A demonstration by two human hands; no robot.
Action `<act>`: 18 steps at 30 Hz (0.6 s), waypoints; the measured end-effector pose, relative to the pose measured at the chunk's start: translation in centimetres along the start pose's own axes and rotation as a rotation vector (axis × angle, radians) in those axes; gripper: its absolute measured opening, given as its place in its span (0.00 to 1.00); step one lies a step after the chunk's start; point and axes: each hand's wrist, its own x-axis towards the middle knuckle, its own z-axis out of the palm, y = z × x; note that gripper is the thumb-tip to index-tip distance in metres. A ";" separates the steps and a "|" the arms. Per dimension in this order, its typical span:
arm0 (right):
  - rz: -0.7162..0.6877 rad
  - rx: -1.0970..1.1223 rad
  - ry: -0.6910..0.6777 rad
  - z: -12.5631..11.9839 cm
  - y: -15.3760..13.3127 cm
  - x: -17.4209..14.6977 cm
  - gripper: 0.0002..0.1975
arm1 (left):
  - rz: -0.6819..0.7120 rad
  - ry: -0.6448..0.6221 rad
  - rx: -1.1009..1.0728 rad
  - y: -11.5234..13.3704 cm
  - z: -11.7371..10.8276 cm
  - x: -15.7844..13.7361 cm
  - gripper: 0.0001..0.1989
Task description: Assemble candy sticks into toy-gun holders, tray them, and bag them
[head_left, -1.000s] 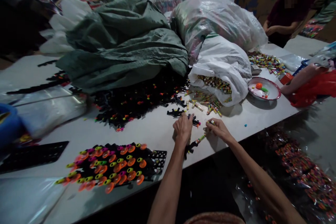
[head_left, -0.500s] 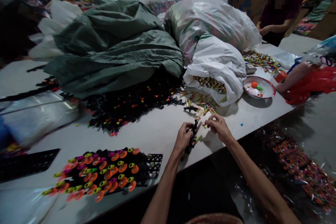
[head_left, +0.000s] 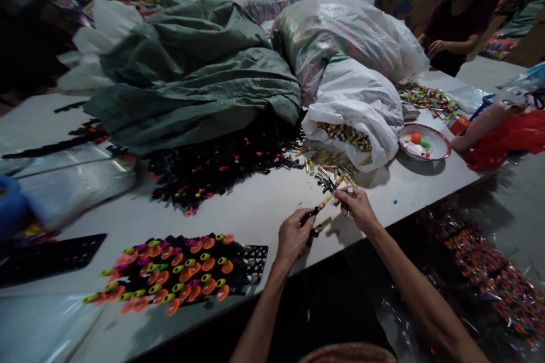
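Observation:
Near the table's front edge, my left hand is closed around a slim black plastic piece. A small multicoloured tube sticks out from that piece toward my right hand. My right hand is pinched, with a small white-ended tube showing among its fingers. A notched black plastic part lies at its fingertips; whether it is gripped too, I cannot tell. Another tube with a black end rests on the table just below. Loose coloured tubes are scattered beyond my right hand.
A white sack spills tubes. Black parts are heaped beside a dark green sheet. At left front lie black pieces with orange cups. A red-rimmed dish stands right. Another person sits at back right.
My left hand has turned, and its black piece now points right with the tube at its end. My right fingertips have come to the notched black part, which has shifted. The view has moved slightly.

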 end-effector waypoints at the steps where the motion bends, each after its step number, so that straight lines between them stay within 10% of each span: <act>1: 0.000 -0.010 0.007 -0.3 0.0 0.1 0.15 | 0.050 0.016 0.098 0.0 -0.3 0.2 0.08; 11: 0.098 -0.021 0.099 -3.3 0.8 1.9 0.16 | 0.221 0.004 0.570 2.4 4.9 9.9 0.18; 18: 0.108 -0.039 0.177 -5.9 1.6 1.9 0.17 | 0.165 -0.045 0.653 2.2 6.1 10.7 0.19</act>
